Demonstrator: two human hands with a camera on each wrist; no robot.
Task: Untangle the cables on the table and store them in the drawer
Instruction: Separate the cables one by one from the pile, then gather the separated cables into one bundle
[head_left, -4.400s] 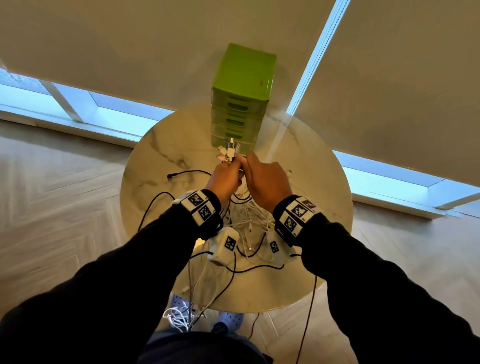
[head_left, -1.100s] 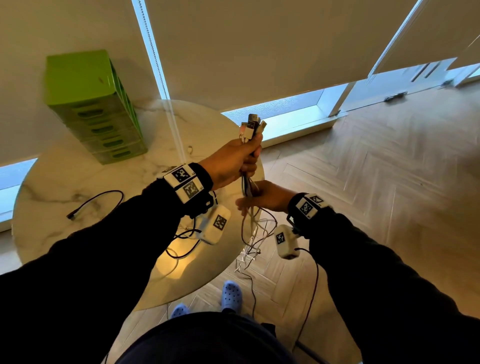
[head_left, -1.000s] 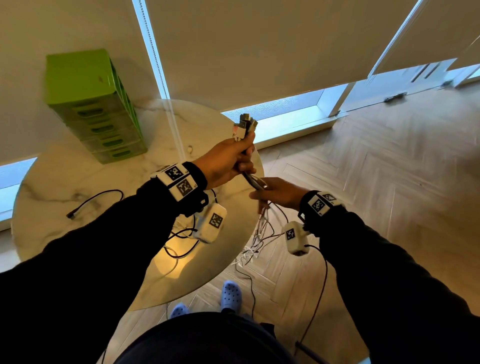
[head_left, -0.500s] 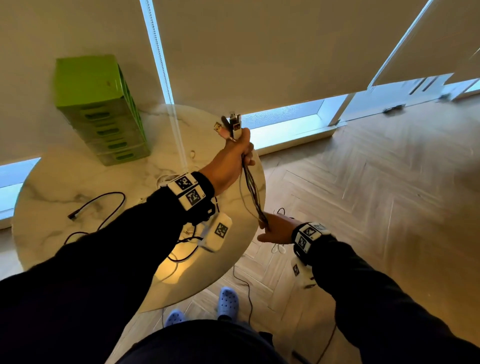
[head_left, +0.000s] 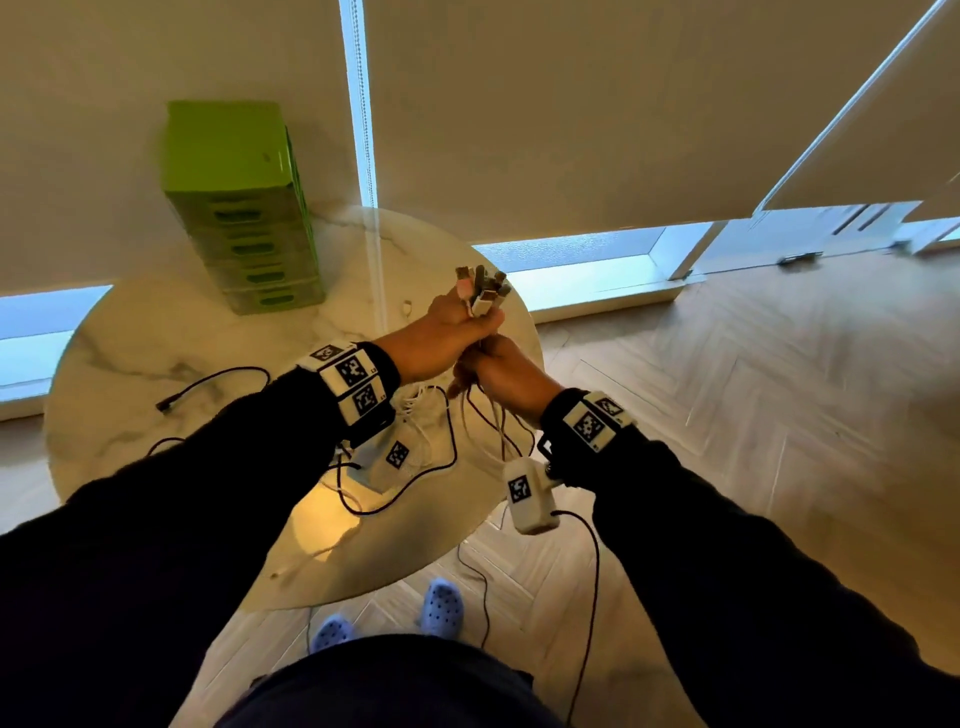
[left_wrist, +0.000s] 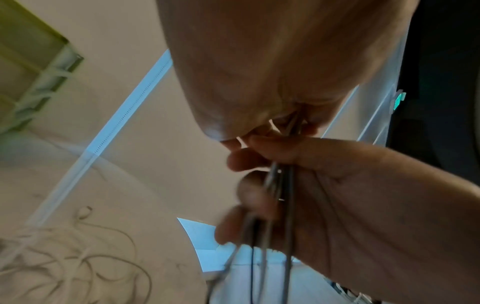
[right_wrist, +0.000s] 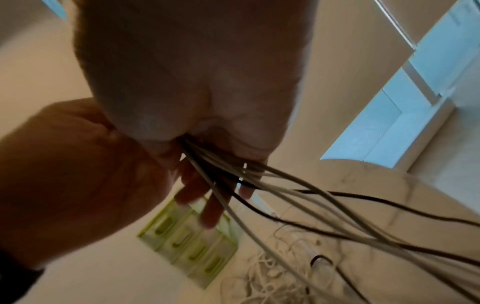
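The left hand (head_left: 447, 332) is raised above the right edge of the round marble tabletop (head_left: 156, 338), its grip curled tight round a bundle of cables (right_wrist: 285, 197) just below their plugs (head_left: 483, 291), which fan out above the fist. The right hand (head_left: 501, 371) sits directly beneath and touches it, fingers (left_wrist: 249, 158) wrapped round the same bundle. White and black strands trail down from the right fist toward the tabletop. A loose white cable tangle (left_wrist: 67, 265) lies on the marble below the wrists, and a black cable (head_left: 208, 384) lies apart to the left. The green drawer unit (head_left: 244, 208) stands at the tabletop's far side, all drawers closed.
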